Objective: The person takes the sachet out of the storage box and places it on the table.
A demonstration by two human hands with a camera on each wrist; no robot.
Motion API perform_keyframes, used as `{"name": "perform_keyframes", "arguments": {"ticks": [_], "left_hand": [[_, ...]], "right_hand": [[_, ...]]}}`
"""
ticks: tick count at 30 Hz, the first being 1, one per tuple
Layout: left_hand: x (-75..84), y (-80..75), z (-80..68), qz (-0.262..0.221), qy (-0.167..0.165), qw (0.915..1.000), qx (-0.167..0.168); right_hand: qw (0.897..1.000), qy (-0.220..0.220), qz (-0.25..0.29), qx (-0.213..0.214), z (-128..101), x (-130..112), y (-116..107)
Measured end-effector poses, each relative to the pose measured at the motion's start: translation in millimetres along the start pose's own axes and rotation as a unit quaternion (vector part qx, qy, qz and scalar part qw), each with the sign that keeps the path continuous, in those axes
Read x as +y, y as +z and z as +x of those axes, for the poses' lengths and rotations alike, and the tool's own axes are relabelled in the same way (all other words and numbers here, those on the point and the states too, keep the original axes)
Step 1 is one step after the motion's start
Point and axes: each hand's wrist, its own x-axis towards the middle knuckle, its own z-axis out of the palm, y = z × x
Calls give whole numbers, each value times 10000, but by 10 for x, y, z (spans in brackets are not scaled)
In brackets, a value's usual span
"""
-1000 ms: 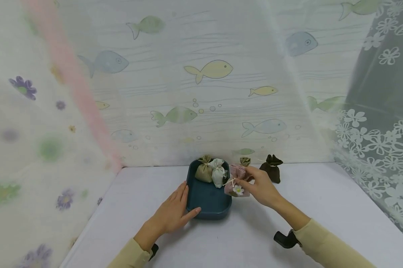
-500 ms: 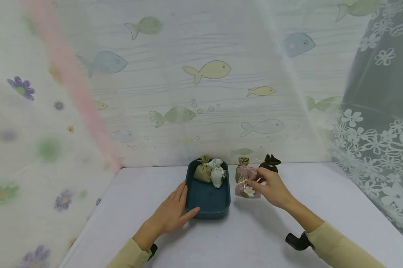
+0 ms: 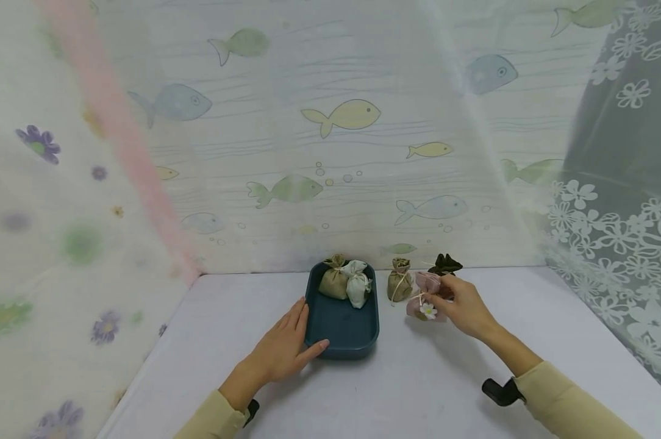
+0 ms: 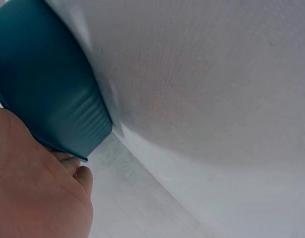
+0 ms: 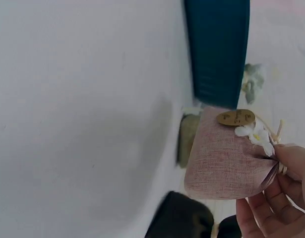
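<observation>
My right hand pinches a pink drawstring pouch by its gathered neck, held above the table to the right of the tray. A white flower and an oval brown tag decorate this pouch. My left hand rests along the left side of a dark blue tray, fingers fairly straight and thumb on its front rim. Inside the tray, at the back, sit an olive-tan pouch and a white pouch. The left wrist view shows the palm beside the tray's outer wall.
A brownish pouch with a pale cord stands right of the tray. Behind my right hand is a dark brown pouch, partly hidden. A white cloth covers the table; a fish-printed curtain hangs behind.
My right hand has carried the pink pouch rightward from the tray's right edge, past the brownish pouch, which is now uncovered. The left hand and tray have stayed put.
</observation>
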Motion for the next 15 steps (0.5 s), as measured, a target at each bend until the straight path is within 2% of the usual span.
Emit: {"name": "perform_keyframes", "arguments": {"ticks": [15], "left_hand": [[3,13,-1,127,-20,9999,-13]], "right_hand": [[9989,91,-283,371,-4,403,-107]]}}
